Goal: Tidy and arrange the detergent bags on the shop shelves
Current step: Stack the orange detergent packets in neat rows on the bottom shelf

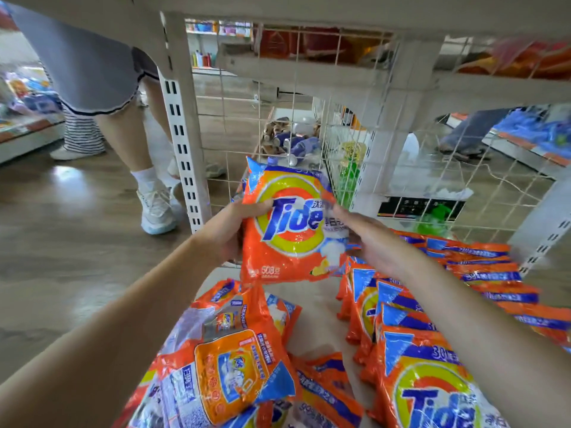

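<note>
Nearest to my lens, a loose heap of orange bags (234,366) lies slumped at the lower left of the shelf (312,307), some of them back side up with small print I cannot read, and I judge these are the ones not yet sorted. On the right a standing row of bags (401,329) is packed front to back, faces toward me, with "Tide" in blue on the yellow bullseye of the closest one and what looks like "301" on its top band; more bags behind it lie flat in a stack (485,267) along the wire mesh back (278,118). I hold one detergent bag (290,220) up in the air over the bare middle of the shelf, face toward me, likely so I can check its front and square it before setting it in place. My left hand (228,230) grips its left edge, thumb curled over the front, and my right hand (367,239) grips the right edge with fingers wrapped behind. Its label reads "Tide" with Chinese characters beside it, and the weight at the lower left seems to read "508", though it is blurred. Beyond the white slotted upright (182,156), a bystander's legs (139,149) stand on the wooden floor (61,242), well apart from my work.
</note>
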Available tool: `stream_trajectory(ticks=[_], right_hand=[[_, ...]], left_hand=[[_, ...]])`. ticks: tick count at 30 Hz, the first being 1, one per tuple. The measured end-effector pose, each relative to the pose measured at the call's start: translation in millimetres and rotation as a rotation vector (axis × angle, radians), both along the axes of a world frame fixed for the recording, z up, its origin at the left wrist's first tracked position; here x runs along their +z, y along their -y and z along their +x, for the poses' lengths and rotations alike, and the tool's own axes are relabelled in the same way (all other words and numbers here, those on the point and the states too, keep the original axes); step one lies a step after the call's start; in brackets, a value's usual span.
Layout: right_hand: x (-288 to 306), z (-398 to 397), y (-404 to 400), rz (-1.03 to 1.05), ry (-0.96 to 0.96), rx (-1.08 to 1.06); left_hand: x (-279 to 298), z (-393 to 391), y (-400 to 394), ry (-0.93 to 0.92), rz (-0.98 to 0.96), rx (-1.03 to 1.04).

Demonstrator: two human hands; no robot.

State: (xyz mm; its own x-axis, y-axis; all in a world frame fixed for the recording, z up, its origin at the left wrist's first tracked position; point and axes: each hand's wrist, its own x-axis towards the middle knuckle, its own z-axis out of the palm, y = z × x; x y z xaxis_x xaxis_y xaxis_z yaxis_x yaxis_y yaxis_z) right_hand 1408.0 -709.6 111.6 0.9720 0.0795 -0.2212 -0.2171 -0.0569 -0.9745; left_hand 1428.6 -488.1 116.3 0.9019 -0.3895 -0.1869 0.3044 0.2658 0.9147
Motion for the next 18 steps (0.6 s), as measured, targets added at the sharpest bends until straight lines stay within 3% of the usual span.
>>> stream_trajectory(ticks=[2,3,7,9,11,15,18], right_hand=[[-6.3,-4.9,-3.7,0.202,-0.092,0.083],[-8.9,-6.8,-7.0,0.209,-0.082,0.084],[-2.3,-0.7,-14.8,-0.201,0.217,-0.051],[9.1,-3.1,-18.4,-0.168,0.296,0.065],[12.3,-7.2,-20.1,-0.035,0.247,0.165],[1.0,-4.5,-5.4,0.13,0.063,0.02],[2.3,-10.7,1.4,0.107,-0.02,0.169]], left_hand=[[2.0,-2.2,1.0,0.042,-0.019,-0.023],[1.4,-1.0,2.7,0.056,0.009,0.016],[-7.6,5.4,3.8,0.139,0.187,0.244],[-18.1,10.8,5.9,0.155,0.233,0.379],[-19.8,17.8,7.3,0.121,0.197,0.448],[7.6,24.2,4.8,0.002,0.107,0.446],[10.2,30.8,2.8,-0.087,0.184,0.555]])
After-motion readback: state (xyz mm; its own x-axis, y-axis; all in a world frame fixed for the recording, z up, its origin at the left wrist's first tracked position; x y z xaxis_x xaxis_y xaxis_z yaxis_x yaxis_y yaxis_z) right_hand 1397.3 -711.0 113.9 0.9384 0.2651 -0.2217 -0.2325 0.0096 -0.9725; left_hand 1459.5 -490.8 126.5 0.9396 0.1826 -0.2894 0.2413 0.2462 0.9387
